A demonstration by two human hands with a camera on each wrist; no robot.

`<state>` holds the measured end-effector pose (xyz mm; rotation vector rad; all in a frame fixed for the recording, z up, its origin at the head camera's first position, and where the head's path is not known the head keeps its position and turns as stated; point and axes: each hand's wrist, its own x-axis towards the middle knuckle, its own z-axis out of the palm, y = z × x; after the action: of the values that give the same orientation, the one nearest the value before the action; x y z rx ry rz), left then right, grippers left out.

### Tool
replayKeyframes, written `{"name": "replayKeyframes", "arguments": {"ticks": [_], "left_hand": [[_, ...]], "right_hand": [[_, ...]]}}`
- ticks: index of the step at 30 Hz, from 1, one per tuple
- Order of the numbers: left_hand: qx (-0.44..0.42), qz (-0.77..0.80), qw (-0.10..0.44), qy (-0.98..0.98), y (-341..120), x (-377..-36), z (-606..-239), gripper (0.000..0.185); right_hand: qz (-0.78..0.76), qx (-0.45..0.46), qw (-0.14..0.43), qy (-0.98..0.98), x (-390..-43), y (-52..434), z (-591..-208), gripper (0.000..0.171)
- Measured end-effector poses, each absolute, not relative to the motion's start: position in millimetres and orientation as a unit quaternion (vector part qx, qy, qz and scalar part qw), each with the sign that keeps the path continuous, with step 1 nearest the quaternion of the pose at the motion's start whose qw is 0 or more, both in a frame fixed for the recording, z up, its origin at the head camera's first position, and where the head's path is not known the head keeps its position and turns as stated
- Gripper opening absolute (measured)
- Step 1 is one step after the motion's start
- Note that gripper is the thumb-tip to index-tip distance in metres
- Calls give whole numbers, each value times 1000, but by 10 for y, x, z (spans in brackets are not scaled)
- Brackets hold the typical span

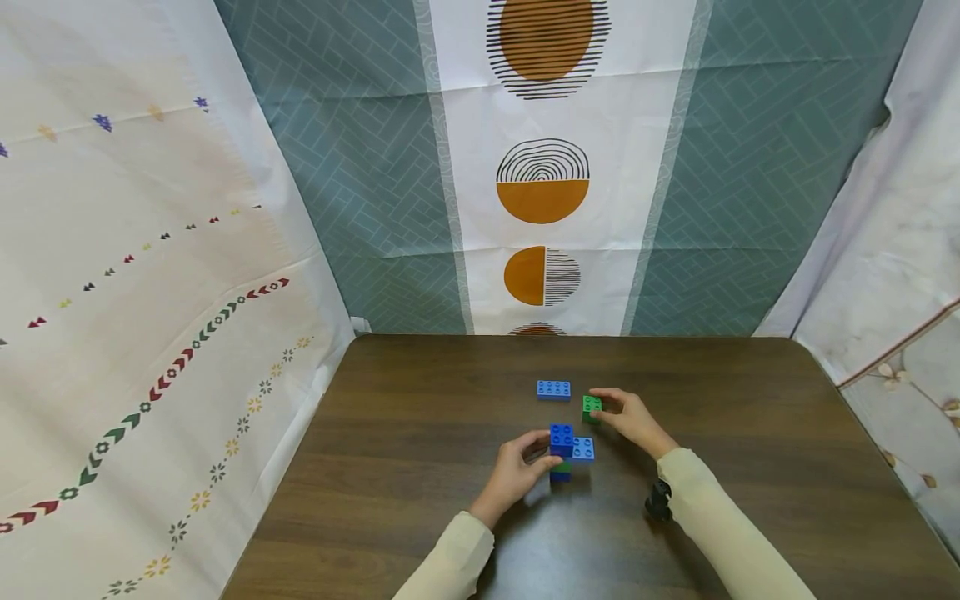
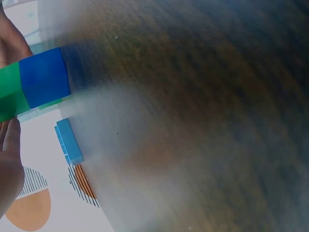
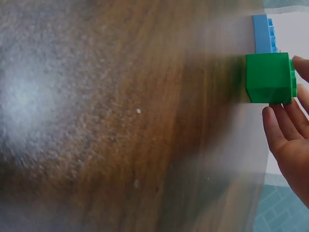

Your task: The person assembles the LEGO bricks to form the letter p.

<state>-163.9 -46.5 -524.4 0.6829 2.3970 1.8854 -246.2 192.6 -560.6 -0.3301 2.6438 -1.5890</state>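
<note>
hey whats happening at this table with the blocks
A person works with plastic building bricks on a dark wooden table. Their left hand holds a small stack of blue bricks on a green one, which stands on the table. Their right hand touches a small green square brick just behind the stack. A flat light blue brick lies alone farther back.

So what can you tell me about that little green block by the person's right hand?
The green block is a small, square, plastic-looking building brick with round studs on top and smooth glossy sides. It sits upright on the dark wooden table. The right hand pinches it with its fingers. A flat light blue brick lies just beyond it, apart from it in the head view, and the blue stack is nearer the person.
</note>
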Motion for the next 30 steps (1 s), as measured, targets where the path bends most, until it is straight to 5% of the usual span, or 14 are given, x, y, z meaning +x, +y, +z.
{"name": "replayKeyframes", "arguments": {"ticks": [17,30], "left_hand": [[216,603,13,768,-469,-1629,-5250,34],[213,600,16,771,-469,-1638,-5248,34]], "right_hand": [[-502,-129,-15,855,-2425,1909,-5603,34],[-515,-136,20,846,-2437,1919,-5426,37]]}}
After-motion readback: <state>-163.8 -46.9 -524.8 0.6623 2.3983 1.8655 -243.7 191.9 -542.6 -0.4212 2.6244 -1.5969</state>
